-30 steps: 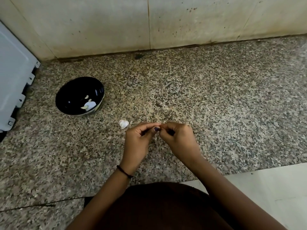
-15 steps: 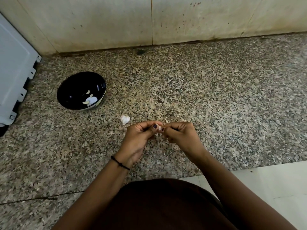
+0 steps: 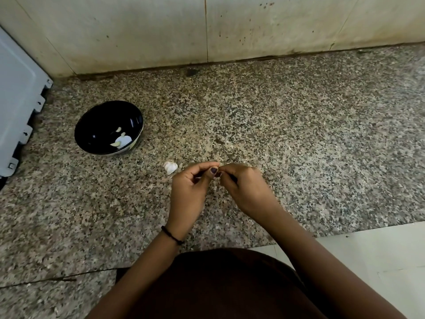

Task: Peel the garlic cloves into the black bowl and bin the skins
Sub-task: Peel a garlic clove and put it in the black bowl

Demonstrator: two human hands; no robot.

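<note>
Both hands are up over the counter's near-middle, fingertips meeting.

- left hand (image 3: 190, 187): fingers curled in, thumb pressed forward, dark polish on the thumbnail. Thin black thread band (image 3: 171, 236) on the wrist.
- right hand (image 3: 243, 187): fingers curled the same way, tips pinched against the left thumb.
- Both hands pinch a small piece (image 3: 218, 174) at the point where they meet. Only a sliver shows and the fingers cover the rest, so I can't tell clove from skin.

Garlic elsewhere:
- garlic chunk (image 3: 170, 166): white, papery, lumpy. It sits on the counter just left of the left hand, apart from it.
- black bowl (image 3: 96, 125): round, glossy inside, pale outer wall showing at the near rim. It's on the counter, left and farther off, well apart from the hands.
- peeled cloves (image 3: 118, 129): small, pale, crescent-shaped, at the bottom right of the bowl. There's also a flat white patch (image 3: 126, 140) among them; could be skin or glare, can't tell.

Surroundings:
- granite counter (image 3: 299, 134): speckled grey-brown, polished, with a seam line near left.
- Wall tiles (image 3: 138, 31) along the far edge: cream, stained and spotted, grimy joint at the base.
- white panel (image 3: 18, 100) at the far left: flat moulded plastic or metal, notched edge with tabs.
- Pale floor tile (image 3: 379, 261) near right, below the counter edge.
- Dark brown garment (image 3: 218, 284) on the person, bottom centre.
</note>
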